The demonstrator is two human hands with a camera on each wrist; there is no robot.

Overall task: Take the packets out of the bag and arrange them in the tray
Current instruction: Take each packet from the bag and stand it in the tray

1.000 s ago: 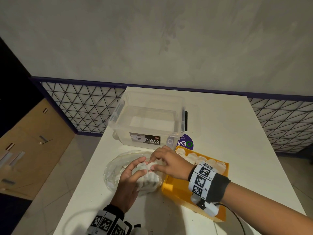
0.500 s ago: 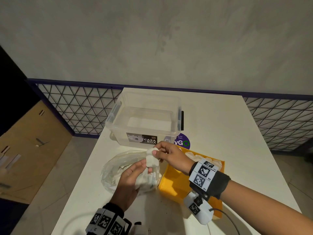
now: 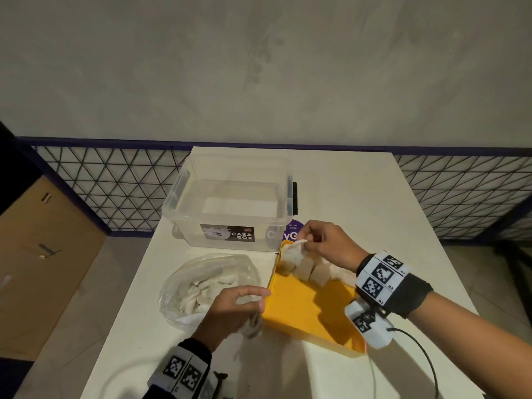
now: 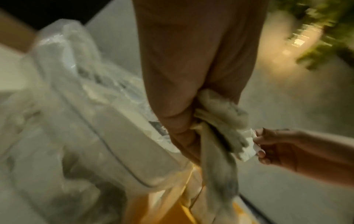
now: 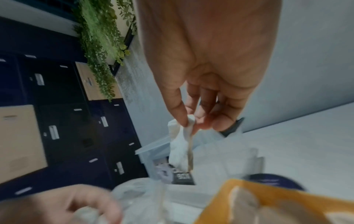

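Packet (image 3: pixel 293 254) pinched at its top edge between thumb and fingertips of the right hand (image 3: pixel 328 243), hanging just over the far left corner of the yellow tray (image 3: pixel 305 309). Held by the top, likely so it can drop upright at the end of the row of packets (image 3: pixel 312 270) already standing along the tray's far edge. Seen dangling limp from thumb and forefinger in the right wrist view, so soft and light in the grip. Left hand (image 3: pixel 233 309) curled round a gathered fold of the clear plastic bag (image 3: pixel 201 283) at the bag's right side, touching the tray's left rim; probably clenched there to keep the mouth bunched and the bag steady between picks. More white packets visible through the bag, lying loose, so a good share of the job left. Bag and tray side by side near the tabletop's front edge, bag to the left. Clear storage box (image 3: pixel 230 203) standing behind both, toward the tabletop's far left edge, apparently empty. Purple round sticker (image 3: pixel 295 230) partly hidden between box and tray. Most of the tray's floor bare, with room for further rows.
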